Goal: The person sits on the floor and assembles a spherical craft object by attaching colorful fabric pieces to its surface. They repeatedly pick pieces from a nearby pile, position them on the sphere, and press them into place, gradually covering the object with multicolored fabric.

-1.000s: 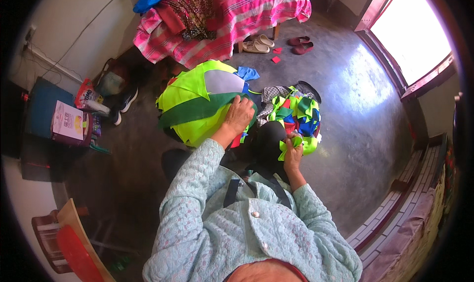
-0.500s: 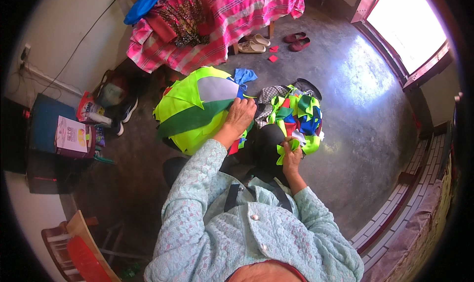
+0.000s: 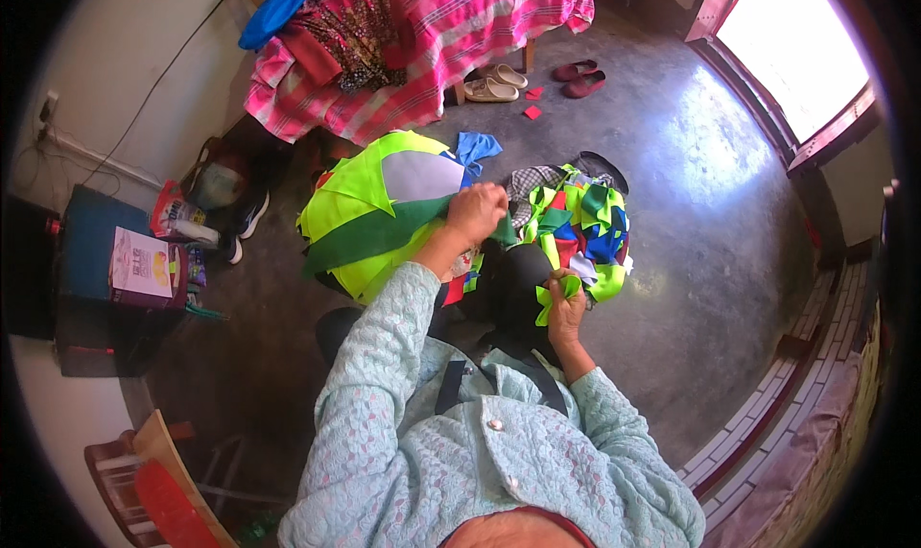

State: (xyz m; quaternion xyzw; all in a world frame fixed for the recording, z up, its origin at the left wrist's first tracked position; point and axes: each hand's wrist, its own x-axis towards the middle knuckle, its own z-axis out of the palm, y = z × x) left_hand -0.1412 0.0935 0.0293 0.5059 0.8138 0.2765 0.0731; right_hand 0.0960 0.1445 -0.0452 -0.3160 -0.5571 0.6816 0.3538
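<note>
My left hand (image 3: 477, 212) is closed on a dark green fabric scrap (image 3: 505, 227), which sticks out past its fingers. This hand is over the right edge of a big rounded heap of cloth pieces (image 3: 360, 188), mostly lime yellow with dark green, grey and blue. My right hand (image 3: 567, 310) is closed on a lime green fabric strip (image 3: 544, 301). Just beyond it lies a shaggy piece covered in colored cloth tabs (image 3: 576, 224) in green, red, blue and white, with black-and-white checked cloth (image 3: 533, 181) at its far left. Fingertips of both hands are partly hidden.
A bed with a pink plaid cover (image 3: 460, 30) stands at the far side, with beige shoes (image 3: 492, 89) and dark red shoes (image 3: 581, 83) near it. Blue cloth (image 3: 477, 150) lies beyond the heap. At left is a blue-topped box (image 3: 86, 231); a bright doorway (image 3: 796, 49) is far right.
My left hand has lifted slightly away from the heap and to the right, and a dark green scrap now shows at its fingers. The right hand stays nearly still with the lime green strip.
</note>
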